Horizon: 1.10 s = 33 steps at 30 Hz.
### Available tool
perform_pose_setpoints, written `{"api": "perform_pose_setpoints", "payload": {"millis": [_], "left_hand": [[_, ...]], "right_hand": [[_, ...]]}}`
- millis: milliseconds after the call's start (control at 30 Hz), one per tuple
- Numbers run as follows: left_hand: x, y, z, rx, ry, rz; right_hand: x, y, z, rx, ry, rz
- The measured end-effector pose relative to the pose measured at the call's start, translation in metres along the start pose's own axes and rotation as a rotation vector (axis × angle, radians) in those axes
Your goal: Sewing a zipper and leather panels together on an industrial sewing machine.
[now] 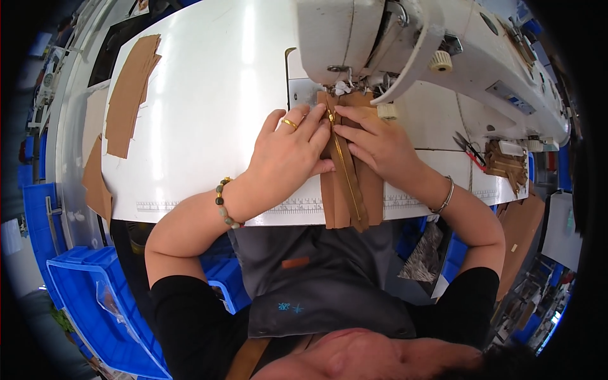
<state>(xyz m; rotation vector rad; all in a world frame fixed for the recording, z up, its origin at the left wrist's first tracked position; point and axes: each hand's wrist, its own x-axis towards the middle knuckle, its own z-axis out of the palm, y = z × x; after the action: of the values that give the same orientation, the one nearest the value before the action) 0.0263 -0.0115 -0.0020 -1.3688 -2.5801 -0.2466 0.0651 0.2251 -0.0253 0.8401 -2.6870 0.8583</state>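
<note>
A brass zipper on brown tape [346, 187] lies lengthwise over a brown fabric piece [370, 196] under the presser foot [342, 87] of the white sewing machine [437, 50]. My left hand [288, 149], with a gold ring, grips the work from the left, its fingertips at the zipper's upper part and thumb lower on the fabric. My right hand [380, 139] holds the zipper from the right, fingertips beside its gold pull [331, 117], fingers curved over the tape.
Brown cut pieces [130, 95] lie at the table's [209, 76] left. Scissors [468, 152] and brown zippers [503, 161] lie at the right. A ruler strip [190, 204] runs along the front edge. Blue bins [101, 297] stand below left; another [229, 282] sits under the table.
</note>
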Motion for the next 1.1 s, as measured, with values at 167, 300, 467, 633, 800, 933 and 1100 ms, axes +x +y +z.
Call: {"api": "perform_pose_setpoints", "payload": {"millis": [167, 300, 467, 633, 800, 933, 1100], "left_hand": [[-0.002, 0.002, 0.002, -0.011, -0.006, 0.012], [-0.001, 0.001, 0.004, -0.051, -0.005, -0.005], [0.002, -0.004, 0.007, -0.027, -0.016, -0.004], [0.005, -0.009, 0.008, 0.005, -0.020, 0.003], [0.007, -0.011, 0.010, -0.038, -0.026, -0.014], [0.006, -0.010, 0.009, -0.045, -0.026, -0.009], [0.004, -0.002, 0.009, -0.113, -0.007, 0.007]], "right_hand": [[0.000, -0.002, 0.003, -0.173, 0.024, -0.078], [0.001, -0.002, 0.003, -0.246, 0.037, -0.098], [0.002, -0.006, 0.002, -0.251, -0.014, -0.043], [0.005, -0.007, 0.001, -0.255, -0.060, 0.003], [0.005, -0.006, 0.000, -0.239, -0.083, 0.028], [0.003, -0.008, -0.001, -0.233, -0.098, 0.028], [-0.006, -0.016, -0.004, -0.334, -0.081, 0.007]]}}
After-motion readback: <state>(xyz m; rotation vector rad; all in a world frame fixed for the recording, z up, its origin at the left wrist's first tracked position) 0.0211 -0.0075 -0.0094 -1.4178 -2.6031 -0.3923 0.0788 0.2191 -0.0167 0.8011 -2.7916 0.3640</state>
